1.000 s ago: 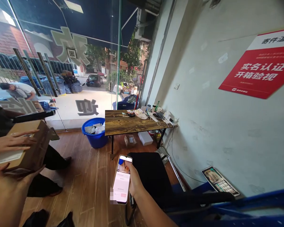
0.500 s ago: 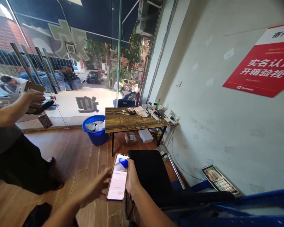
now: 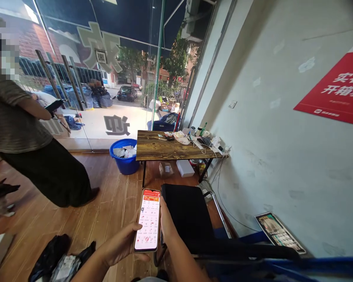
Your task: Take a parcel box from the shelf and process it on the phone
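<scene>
A smartphone [image 3: 148, 221] with a lit white and red screen full of small icons stands upright between my two hands, low in the middle of the head view. My left hand [image 3: 128, 239] grips its lower left side, the thumb lying over the screen's edge and fingers behind. Along the right edge my right hand [image 3: 166, 221] is wrapped round the phone; most of its fingers are hidden behind it. Just beyond the phone, to the right, is a black chair [image 3: 185, 211].
A wooden table [image 3: 153, 150] with clutter stands ahead, beside a blue tub [image 3: 128, 166] of packages. Another person [image 3: 20, 117] stands at left by the glass doors, near a dog [image 3: 1, 197]. Black plastic bags [image 3: 51, 256] lie on the floor.
My left hand has closed onto the phone's left side, and the screen now shows an icon page. The other person has moved forward, and the box in their hand is no longer visible.
</scene>
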### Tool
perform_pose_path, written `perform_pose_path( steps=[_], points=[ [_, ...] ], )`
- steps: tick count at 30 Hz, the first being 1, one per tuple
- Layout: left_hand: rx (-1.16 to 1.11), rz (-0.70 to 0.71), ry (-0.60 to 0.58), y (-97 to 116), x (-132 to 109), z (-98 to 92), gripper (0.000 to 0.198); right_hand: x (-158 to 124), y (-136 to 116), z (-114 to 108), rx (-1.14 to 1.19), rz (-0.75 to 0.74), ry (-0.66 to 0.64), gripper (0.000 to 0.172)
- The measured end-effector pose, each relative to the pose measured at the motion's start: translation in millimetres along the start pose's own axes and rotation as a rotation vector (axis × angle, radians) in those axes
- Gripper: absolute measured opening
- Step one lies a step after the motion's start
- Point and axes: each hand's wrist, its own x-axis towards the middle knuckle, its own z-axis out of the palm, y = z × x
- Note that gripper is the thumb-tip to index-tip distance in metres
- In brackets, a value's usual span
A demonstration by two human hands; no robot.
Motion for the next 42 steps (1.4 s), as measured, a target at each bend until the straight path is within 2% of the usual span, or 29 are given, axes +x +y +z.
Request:
perform_pose_path(
  steps=[4,7,12,17,20,26,31,35,42],
  points=[
    [0.042,0.050,0.051,6,-14,16.2,0.116,-19,0,-13,-0.097,-0.108,-0.060,0.062],
    [0.096,0.065,0.055,7,-21,27.7,0.121,-28,-3,-15,-0.126,-0.161,-0.106,0.054],
    [0.170,0.071,0.043,-9,-18,28.5,0.118,-28,-16,-7,-0.112,-0.157,0.060,0.050],
    [0.207,0.055,0.048,-22,-15,27.6,0.111,-25,-17,-8,-0.114,-0.161,0.113,0.053],
    [0.157,0.058,0.077,-21,-18,30.5,0.113,-31,-10,-15,-0.057,-0.127,0.040,0.054],
    [0.113,0.125,0.095,-20,-22,33.6,0.119,-58,0,-26,-0.241,-0.159,-0.184,0.051],
    [0.106,0.134,0.126,-18,-22,40.9,0.124,-77,-2,-23,-0.113,-0.194,-0.201,0.049],
    [0.115,0.139,0.106,-14,-23,45.2,0.123,-81,-8,-22,-0.149,-0.155,-0.236,0.053],
    [0.007,0.162,0.003,-21,-19,32.8,0.120,-77,-9,-29,-0.229,-0.186,-0.312,0.061]
  ],
)
